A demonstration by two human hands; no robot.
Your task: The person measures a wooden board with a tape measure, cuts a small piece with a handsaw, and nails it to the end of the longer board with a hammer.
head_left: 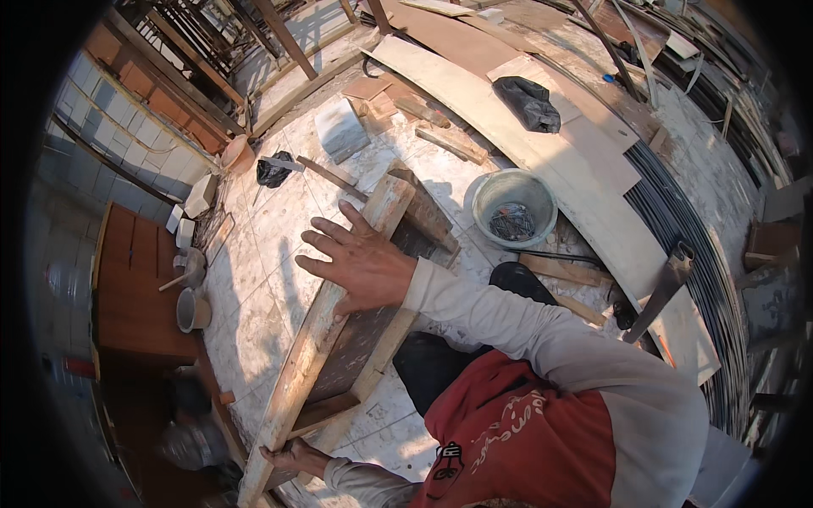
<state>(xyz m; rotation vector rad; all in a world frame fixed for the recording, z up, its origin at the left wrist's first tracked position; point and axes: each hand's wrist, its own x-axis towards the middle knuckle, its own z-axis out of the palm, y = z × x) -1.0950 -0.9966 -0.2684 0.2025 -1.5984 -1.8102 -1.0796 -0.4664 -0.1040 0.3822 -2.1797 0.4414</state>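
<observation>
Evidently, in the head view, the work in hand was steadying and positioning a wooden frame (pixel 309 351), built of pale timber around a brown panel. It lay directly under both hands, slanting from the left hand up past the right. The right hand (pixel 362 264) rested with its palm on the top beam, fingers spread apart and reaching over the far side, pressing rather than clasping. Nearer the body, the left hand (pixel 296 458) was closed around the beam's lower end, thumb against the wood.

Right of the right hand's grip stood a grey bucket (pixel 512 184) with nails (pixel 512 222) in it; beyond the same hand lay wood offcuts (pixel 453 146) and, farther off to the right, a black plastic bag (pixel 527 103). Well to the left of both grips was a brown cabinet (pixel 140 288).

As a judgement, the next move called for a firm left hold and a flat, even push from the right, so the frame would not twist or tip on the tiled floor (pixel 254 309).
</observation>
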